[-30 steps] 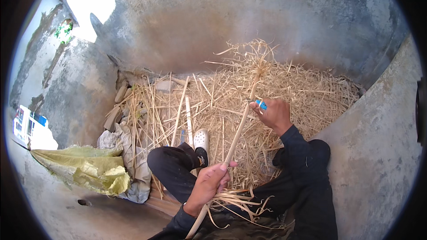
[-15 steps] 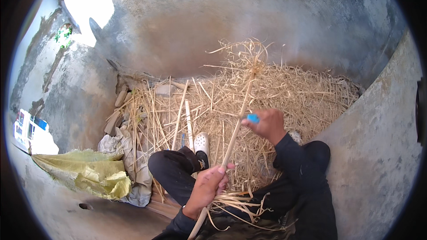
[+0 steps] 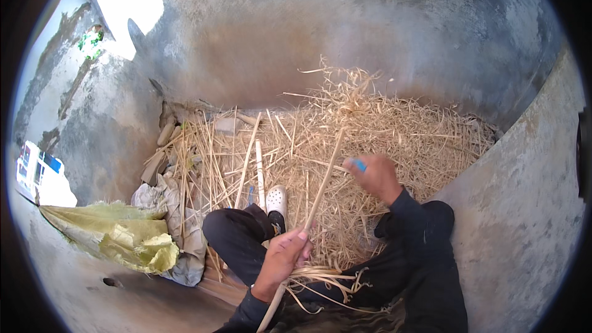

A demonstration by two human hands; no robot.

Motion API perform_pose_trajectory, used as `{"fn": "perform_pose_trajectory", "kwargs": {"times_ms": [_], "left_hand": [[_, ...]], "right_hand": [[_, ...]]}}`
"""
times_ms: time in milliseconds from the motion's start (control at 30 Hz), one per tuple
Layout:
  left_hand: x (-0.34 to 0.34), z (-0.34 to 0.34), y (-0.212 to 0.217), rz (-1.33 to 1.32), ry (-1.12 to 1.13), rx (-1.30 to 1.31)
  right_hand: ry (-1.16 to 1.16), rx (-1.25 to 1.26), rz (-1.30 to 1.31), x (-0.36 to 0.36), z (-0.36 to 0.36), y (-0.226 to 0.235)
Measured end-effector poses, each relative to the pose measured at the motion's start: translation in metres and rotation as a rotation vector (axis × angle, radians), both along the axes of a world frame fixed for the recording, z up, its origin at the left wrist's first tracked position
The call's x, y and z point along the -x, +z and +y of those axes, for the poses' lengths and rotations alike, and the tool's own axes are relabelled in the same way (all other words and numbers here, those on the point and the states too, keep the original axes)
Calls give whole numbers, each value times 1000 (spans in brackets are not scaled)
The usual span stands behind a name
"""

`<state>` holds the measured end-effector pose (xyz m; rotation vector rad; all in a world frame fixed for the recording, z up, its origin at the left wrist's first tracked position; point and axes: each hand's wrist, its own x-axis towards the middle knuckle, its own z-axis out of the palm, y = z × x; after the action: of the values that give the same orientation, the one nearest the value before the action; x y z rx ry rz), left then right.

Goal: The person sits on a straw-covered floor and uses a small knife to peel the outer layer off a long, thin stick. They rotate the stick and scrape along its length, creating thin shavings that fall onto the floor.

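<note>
My left hand (image 3: 282, 259) grips a long pale stalk (image 3: 322, 179) near its lower end, holding it slanted up toward the straw pile. My right hand (image 3: 376, 176) is closed on a small blue-handled tool (image 3: 357, 164) and rests against the stalk's upper part. Thin peeled strips (image 3: 320, 277) curl below my left hand, across my lap. I sit with dark trousers and a white shoe (image 3: 276, 199) pointing at the straw.
A big heap of dry straw (image 3: 394, 129) fills the corner between grey concrete walls (image 3: 345, 31). A yellow-green sack (image 3: 117, 234) and a grey cloth (image 3: 176, 222) lie at my left. Loose sticks (image 3: 259, 169) lie beside the shoe.
My right hand with the blue tool has slid down along the stalk toward me. The left hand keeps its grip in about the same place.
</note>
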<state>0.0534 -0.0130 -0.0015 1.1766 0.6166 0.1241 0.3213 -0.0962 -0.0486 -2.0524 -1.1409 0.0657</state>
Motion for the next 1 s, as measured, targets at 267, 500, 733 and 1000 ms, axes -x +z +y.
{"fn": "perform_pose_trajectory", "kwargs": {"times_ms": [267,500,733,1000], "left_hand": [[1,-5,6,-65,-59,-101],[-1,-4,13,-5,-85,-206],[6,-17,6,-69,-79,-244],[6,-16,10,-46,-75,-312]], "right_hand": [[95,-36,-285,33,0,-6],[179,-128,-300,52,-4,-5],[-126,37,-166,-10,2,-5],[39,-109,-285,38,-2,-17]]}}
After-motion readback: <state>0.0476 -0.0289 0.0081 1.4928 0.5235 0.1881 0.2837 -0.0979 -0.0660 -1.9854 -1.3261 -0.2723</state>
